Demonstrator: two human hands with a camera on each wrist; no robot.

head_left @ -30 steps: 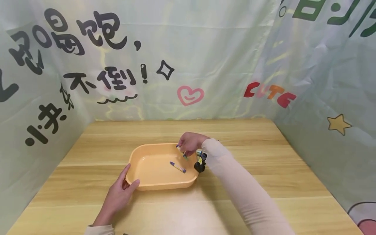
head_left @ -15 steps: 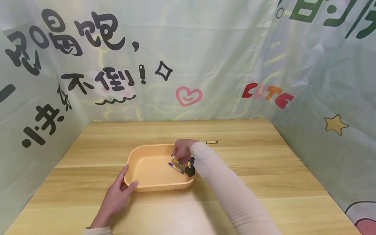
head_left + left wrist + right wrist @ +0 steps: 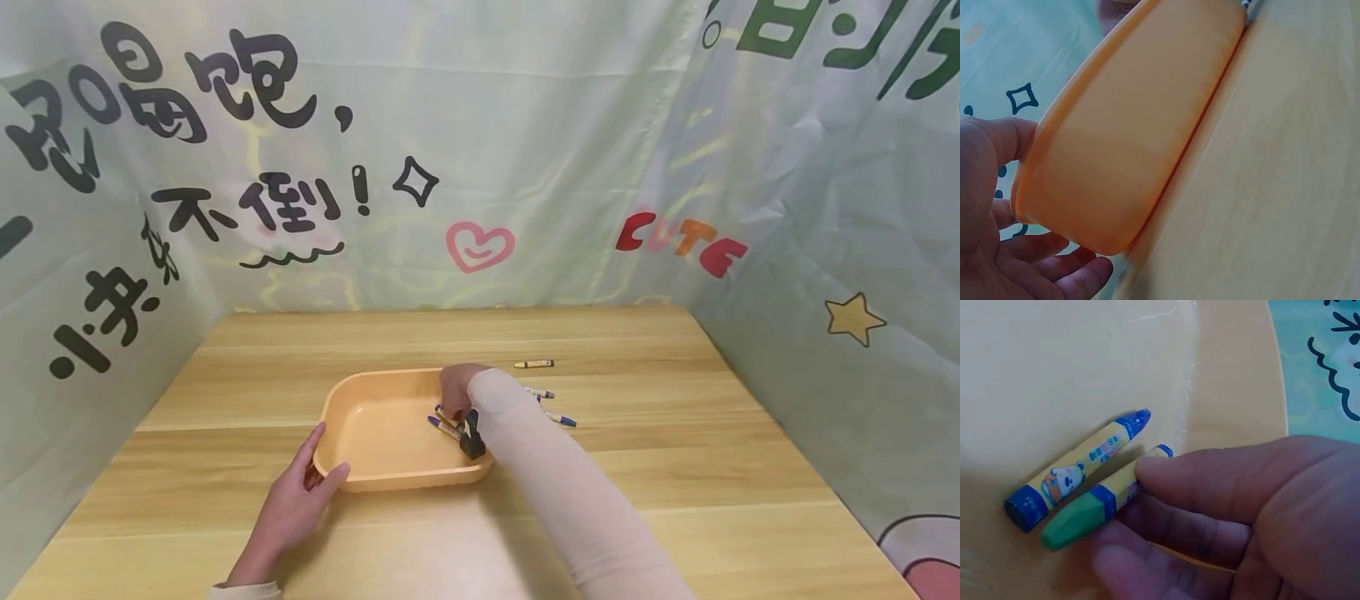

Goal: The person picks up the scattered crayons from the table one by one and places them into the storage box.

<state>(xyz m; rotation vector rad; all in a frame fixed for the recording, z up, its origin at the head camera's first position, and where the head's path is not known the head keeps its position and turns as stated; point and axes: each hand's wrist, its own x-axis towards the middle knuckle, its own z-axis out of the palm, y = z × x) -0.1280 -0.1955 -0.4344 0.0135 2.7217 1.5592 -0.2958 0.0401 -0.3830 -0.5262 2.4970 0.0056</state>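
Right-hand grip [image 3: 1260, 506] pinches a green crayon [image 3: 1109, 495] between thumb and fingers, the green tip pointing to the lower left of the right wrist view. Just beside it, nearly parallel, a blue crayon [image 3: 1075, 469] lies on the tray floor with its tip pointing the other way, to the upper right; whether the green one touches the floor too, I cannot tell. Both are within the right part of an orange tray [image 3: 405, 480], which sits near the middle of the head view on a wood-grain worktop [image 3: 180, 500]. Left-hand grip [image 3: 294, 493] holds the tray's near left corner, thumb on the near side and fingers at the left end. Past the tray's right edge, a yellow crayon [image 3: 534, 364] lies farthest back on the worktop, and nearer are more crayons, one with a dark blue tip [image 3: 567, 422], partly hidden by the pale sleeve [image 3: 577, 492] that crosses from the lower right of the frame. Pale green cloth [image 3: 480, 108] stands behind, printed with black characters at the upper left, a pink heart [image 3: 480, 247] near the centre and a yellow star [image 3: 855, 319] at the right.
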